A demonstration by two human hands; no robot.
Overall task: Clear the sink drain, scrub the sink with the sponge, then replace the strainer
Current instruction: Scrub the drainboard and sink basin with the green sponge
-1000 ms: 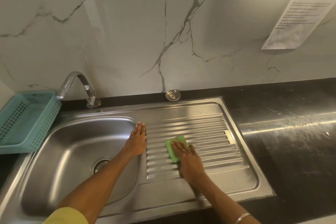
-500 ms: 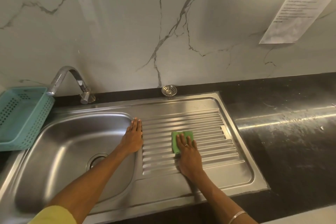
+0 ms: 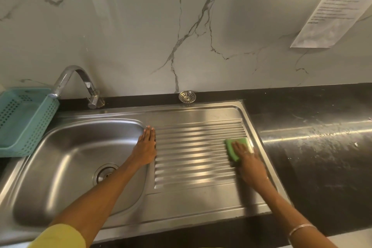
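While the right hand (image 3: 248, 162) is pressing flat on the green sponge (image 3: 234, 148), its fingers (image 3: 238, 147) are lying straight and close together over the sponge's top, curling round nothing that shows; the sponge is sitting at about 3 o'clock on the ribbed drainboard (image 3: 193, 153), near the board's right edge and touching the ridges; the left hand (image 3: 146, 148) is resting palm down on the strip between the sink (image 3: 60, 159) basin and the drainboard, at about 9 o'clock from the sponge and well apart from it, its fingers (image 3: 149, 134) lying straight and pressed together, pointing toward 12 o'clock and holding nothing; the drain (image 3: 104, 173) is lying open in the basin floor at about 7 o'clock from the left hand, partly hidden behind the left forearm; the strainer (image 3: 187, 96) is leaning against the dark upstand of the worktop (image 3: 314, 147) at 12 o'clock from the drainboard, out of the basin and well apart from both hands; the tap (image 3: 80, 84) is standing at the basin's back edge at about 11 o'clock, its spout arching toward the teal basket (image 3: 22, 123) sitting at the sink's left end; a printed sheet (image 3: 334, 6) is hanging on the marbled wall at about 2 o'clock; a thin bangle (image 3: 302, 228) is circling the right wrist, and a yellow sleeve (image 3: 60, 236) is showing on the left arm at 7 o'clock.
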